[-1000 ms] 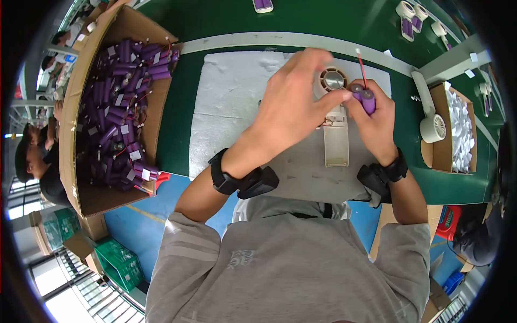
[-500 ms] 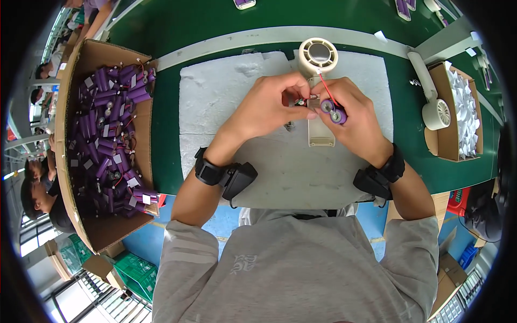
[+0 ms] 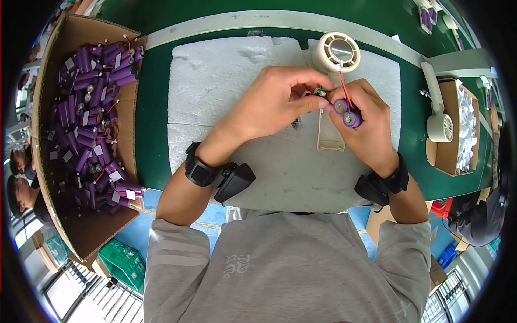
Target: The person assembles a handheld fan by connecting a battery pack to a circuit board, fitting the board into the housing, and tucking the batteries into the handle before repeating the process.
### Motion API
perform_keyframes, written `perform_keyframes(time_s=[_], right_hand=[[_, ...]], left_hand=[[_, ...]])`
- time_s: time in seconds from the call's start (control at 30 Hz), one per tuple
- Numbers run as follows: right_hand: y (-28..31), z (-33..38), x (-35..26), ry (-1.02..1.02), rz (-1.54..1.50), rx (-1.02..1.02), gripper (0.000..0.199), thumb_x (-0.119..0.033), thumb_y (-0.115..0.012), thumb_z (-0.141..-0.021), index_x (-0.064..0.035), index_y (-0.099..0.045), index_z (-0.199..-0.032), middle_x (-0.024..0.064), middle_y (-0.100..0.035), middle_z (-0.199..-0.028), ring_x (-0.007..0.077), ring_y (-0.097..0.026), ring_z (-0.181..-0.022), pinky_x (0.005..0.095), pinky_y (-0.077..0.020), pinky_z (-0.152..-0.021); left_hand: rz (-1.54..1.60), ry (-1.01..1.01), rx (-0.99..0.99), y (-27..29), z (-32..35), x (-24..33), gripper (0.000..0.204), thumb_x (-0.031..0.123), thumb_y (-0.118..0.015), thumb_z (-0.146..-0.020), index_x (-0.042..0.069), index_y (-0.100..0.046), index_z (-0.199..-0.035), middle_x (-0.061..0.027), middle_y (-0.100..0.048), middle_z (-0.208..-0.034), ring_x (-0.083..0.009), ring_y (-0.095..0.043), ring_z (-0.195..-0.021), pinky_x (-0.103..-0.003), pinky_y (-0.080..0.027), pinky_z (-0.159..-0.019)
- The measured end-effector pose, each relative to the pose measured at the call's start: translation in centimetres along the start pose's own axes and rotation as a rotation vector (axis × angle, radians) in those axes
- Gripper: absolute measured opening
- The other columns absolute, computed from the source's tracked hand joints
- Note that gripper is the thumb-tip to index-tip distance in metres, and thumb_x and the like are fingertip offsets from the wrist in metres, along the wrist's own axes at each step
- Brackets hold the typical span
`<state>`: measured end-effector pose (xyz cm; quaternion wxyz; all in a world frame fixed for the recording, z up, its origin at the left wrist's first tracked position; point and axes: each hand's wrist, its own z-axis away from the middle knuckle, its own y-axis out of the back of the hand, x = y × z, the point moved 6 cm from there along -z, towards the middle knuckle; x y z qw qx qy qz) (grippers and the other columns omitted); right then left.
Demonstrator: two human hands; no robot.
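My right hand (image 3: 365,121) is closed around a purple two-cell battery pack (image 3: 351,118), its cell ends facing up. A red wire (image 3: 344,89) runs between the pack and the head of a cream handheld fan (image 3: 336,52). Between the thumb and fingers of my left hand (image 3: 277,99) is a small green circuit board (image 3: 320,92), partly hidden. The fingertips of both hands almost meet there. Beneath them lies the fan's opened handle shell (image 3: 330,139), its middle covered by my hands.
A grey-white foam pad (image 3: 210,81) covers the green bench (image 3: 153,124). On the left stands a cardboard box (image 3: 128,105) heaped with purple battery packs (image 3: 86,126). To the right, another cream fan (image 3: 440,127) leans by a box of white paper pieces (image 3: 467,129).
The whole view has shifted, so bench and hands appear further right. Between my left fingers, the green board shows more plainly now. Both hands keep their holds above the handle.
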<state>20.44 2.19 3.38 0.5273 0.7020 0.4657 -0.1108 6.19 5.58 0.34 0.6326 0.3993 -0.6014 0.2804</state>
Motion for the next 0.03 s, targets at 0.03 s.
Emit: perform_keyframes(time_s=[0.03], right_hand=[[0.08, 0.03, 0.08, -0.003, -0.006, 0.004, 0.019, 0.0, -0.076, -0.076, -0.004, -0.061, -0.087, 0.0091, -0.061, -0.082, 0.023, -0.06, -0.074, 0.031, -0.0485, -0.064]], left_hand=[[0.0, 0.0, 0.001, -0.01, 0.01, 0.01, 0.021, 0.007, -0.072, -0.082, 0.005, -0.068, -0.103, -0.0076, -0.066, -0.084, -0.0152, -0.06, -0.071, -0.028, -0.051, -0.07]])
